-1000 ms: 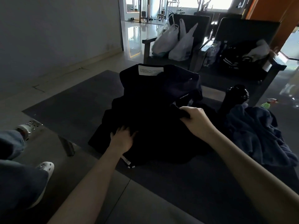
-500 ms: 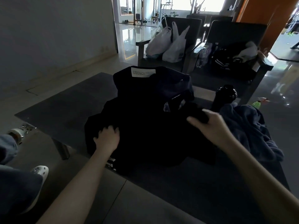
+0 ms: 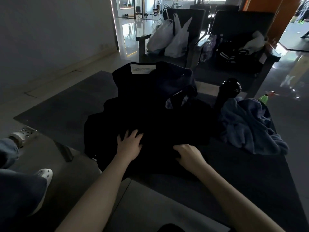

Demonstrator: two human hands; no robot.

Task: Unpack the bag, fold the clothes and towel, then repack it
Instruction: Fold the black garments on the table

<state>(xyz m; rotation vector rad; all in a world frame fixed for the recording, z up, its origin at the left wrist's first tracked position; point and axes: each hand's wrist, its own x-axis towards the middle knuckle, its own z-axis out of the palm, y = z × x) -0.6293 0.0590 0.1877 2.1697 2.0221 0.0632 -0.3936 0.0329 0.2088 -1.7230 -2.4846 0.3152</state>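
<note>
A black garment [image 3: 160,124] lies spread on the dark low table [image 3: 63,104], draped partly over its near edge. Behind it stands the dark bag [image 3: 150,81] with a white label. My left hand [image 3: 129,144] presses flat on the garment's near left part, fingers spread. Just to the right, my right hand [image 3: 189,154] rests on the garment with fingers curled into the cloth; whether it pinches a fold is too dark to tell. A crumpled blue towel [image 3: 249,126] lies at the table's right.
A black bottle [image 3: 229,91] stands beside the towel. Behind the table stand two dark chairs [image 3: 189,56], one with white plastic bags [image 3: 168,37], the other with dark clothes. A green spray bottle [image 3: 265,97] is on the floor at right. Someone's shoes [image 3: 41,174] are at left.
My right hand came back from the garment's far right toward me and now lies beside my left hand. The left hand shifted slightly right and flattened on the cloth.
</note>
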